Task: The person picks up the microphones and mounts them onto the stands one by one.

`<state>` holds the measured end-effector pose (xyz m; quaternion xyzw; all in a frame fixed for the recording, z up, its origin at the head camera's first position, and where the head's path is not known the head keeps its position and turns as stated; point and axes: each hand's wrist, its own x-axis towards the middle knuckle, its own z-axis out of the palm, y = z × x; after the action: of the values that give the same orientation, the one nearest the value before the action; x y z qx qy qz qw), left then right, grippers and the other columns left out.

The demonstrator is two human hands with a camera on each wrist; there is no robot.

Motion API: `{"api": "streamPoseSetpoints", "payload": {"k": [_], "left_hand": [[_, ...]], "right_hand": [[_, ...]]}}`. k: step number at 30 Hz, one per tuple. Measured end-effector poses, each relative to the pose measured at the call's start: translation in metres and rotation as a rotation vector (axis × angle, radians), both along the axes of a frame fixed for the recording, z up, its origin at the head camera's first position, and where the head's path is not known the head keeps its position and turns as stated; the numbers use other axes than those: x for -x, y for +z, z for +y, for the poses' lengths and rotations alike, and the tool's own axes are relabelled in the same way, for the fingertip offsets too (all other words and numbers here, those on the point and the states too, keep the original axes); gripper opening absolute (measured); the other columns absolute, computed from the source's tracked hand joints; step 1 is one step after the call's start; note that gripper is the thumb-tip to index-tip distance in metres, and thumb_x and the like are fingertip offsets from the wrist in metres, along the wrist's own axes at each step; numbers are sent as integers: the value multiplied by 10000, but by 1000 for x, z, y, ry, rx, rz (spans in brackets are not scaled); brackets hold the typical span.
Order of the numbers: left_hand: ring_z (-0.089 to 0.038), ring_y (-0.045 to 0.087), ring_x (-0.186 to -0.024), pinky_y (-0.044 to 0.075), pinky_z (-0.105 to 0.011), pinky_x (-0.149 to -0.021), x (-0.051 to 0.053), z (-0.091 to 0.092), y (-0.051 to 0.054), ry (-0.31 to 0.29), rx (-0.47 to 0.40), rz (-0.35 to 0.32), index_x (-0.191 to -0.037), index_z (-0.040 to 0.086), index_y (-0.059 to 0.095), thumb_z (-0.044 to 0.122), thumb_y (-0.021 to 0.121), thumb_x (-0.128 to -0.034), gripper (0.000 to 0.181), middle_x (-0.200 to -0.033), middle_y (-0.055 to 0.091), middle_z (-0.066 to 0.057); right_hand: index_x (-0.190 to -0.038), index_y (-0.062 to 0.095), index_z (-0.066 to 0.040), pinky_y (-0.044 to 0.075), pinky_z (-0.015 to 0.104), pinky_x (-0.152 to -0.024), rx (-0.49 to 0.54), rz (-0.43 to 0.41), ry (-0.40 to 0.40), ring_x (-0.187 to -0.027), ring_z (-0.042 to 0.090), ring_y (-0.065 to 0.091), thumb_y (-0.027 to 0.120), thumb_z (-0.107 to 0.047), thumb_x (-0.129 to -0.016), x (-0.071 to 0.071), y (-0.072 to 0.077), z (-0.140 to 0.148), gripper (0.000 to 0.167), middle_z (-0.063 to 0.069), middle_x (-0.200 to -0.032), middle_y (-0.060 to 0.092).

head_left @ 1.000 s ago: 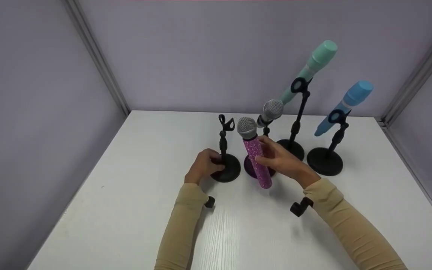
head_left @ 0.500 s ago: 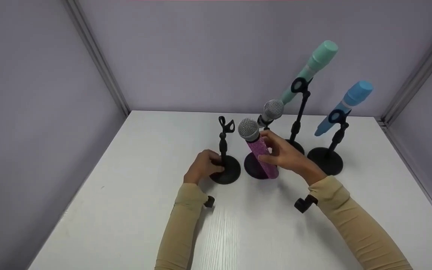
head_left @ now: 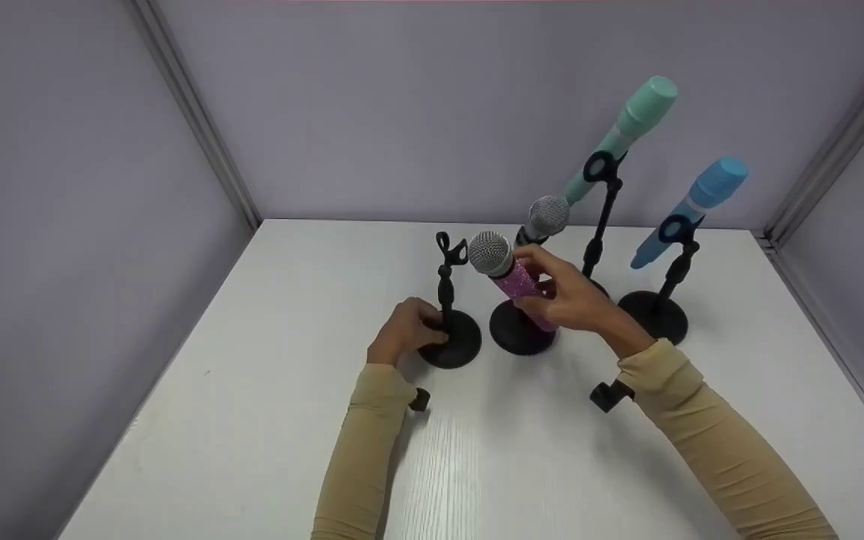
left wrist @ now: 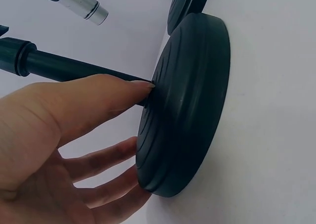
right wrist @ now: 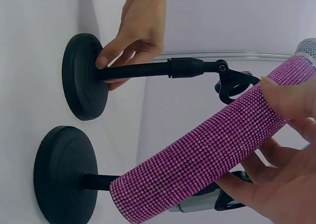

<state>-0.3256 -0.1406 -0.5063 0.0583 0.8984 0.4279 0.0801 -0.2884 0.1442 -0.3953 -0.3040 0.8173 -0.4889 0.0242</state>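
My right hand (head_left: 571,296) grips a pink, glittery microphone (right wrist: 212,145) with a silver mesh head (head_left: 490,253). It is held tilted above the table, its head up and to the left. My left hand (head_left: 408,331) holds the round base of a black microphone stand (head_left: 456,343). In the left wrist view, the thumb presses by the foot of the pole while the other fingers are at the base's edge (left wrist: 182,110). This stand's clip (head_left: 452,250) holds nothing. Its pole stands upright, left of the pink microphone.
Behind my right hand, a silver microphone (head_left: 547,217) sits on a second stand (head_left: 518,334). Further right, a mint microphone (head_left: 643,109) rests in a tall stand and a blue microphone (head_left: 713,187) in a shorter one. Grey walls (head_left: 402,112) enclose the white table (head_left: 289,285).
My right hand has raised the pink microphone slightly and tilted it more, its lower end swinging right and away. My left hand stays on the stand's base, almost unmoved.
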Motion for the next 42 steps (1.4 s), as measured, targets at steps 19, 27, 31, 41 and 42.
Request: {"api": "streamPoseSetpoints", "payload": {"k": [19, 27, 31, 41, 42], "left_hand": [[-233, 699, -1001, 583, -415, -935, 1, -4, -2, -28, 3, 13, -1014, 76, 799, 49, 858, -788, 235, -1058, 769, -82], [-261, 671, -1082, 557, -432, -992, 0, -4, 1, -4, 11, -4, -1062, 76, 781, 60, 847, -800, 271, -1130, 735, -88], [-251, 685, -1059, 560, -429, -984, 0, -5, 2, -14, 10, 3, -1046, 89, 796, 52, 842, -800, 253, -1090, 762, -78], [-223, 701, -990, 579, -410, -934, 0, -5, 1, -27, 27, 3, -1022, 92, 806, 55, 847, -791, 237, -1048, 778, -68], [-222, 701, -988, 580, -408, -931, 0, -5, 1, -29, 28, 1, -1024, 94, 807, 59, 848, -793, 237, -1051, 778, -68]], "right_hand": [[-1429, 462, -55, 485, 550, -1110, 65, -34, 33, -1307, 366, 566, 560, 141, -915, 16, 30, -29, 559, 206, -1427, 571], [-1468, 393, -22, 378, 571, -1195, 107, -26, 1, -1408, 404, 460, 435, 196, -915, 20, 30, -50, 596, 231, -1492, 476], [-1470, 381, -21, 357, 558, -1215, 158, 20, -46, -1407, 388, 445, 446, 200, -923, 21, 29, -61, 594, 224, -1490, 461], [-1414, 398, 12, 414, 562, -1154, 241, 102, -94, -1336, 383, 495, 399, 233, -870, 34, 27, -76, 587, 239, -1440, 501], [-1414, 398, 11, 417, 566, -1149, 243, 100, -100, -1335, 387, 499, 401, 234, -869, 35, 27, -77, 589, 239, -1439, 502]]}}
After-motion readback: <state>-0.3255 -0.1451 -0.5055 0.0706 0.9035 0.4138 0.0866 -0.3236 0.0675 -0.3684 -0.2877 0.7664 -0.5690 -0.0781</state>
